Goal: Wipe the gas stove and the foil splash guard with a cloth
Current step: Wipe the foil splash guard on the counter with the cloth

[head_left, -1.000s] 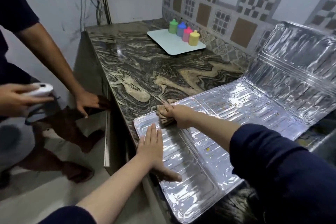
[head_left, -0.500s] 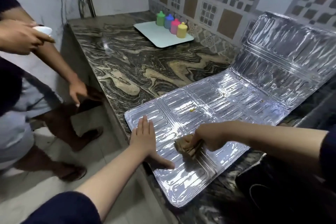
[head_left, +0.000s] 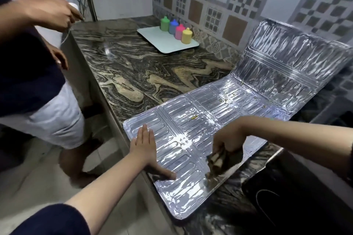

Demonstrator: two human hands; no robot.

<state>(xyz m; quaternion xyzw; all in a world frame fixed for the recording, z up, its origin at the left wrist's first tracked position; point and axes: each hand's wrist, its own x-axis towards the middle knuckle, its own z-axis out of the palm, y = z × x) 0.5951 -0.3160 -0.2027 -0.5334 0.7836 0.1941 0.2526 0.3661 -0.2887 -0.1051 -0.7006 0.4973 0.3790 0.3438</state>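
The silver foil splash guard (head_left: 191, 131) lies flat along the marble counter, its far panel leaning up against the tiled wall. My left hand (head_left: 147, 147) presses flat on the guard's near left edge, fingers straight and thumb spread. My right hand (head_left: 228, 139) grips a crumpled brown cloth (head_left: 216, 160) and holds it against the guard's near right edge. Small yellow crumbs sit on the middle panels. The black gas stove (head_left: 286, 202) shows only as a dark corner at the lower right.
A white tray (head_left: 166, 44) with several coloured bottles stands at the back of the marble counter (head_left: 133, 66). Another person stands at the left by the counter edge, one hand (head_left: 49, 12) holding a small white object near hanging wires.
My right hand has dragged the cloth from the guard's far left corner across to its near right edge. The other person's hand with the white object has risen. My left hand stays pressed down.
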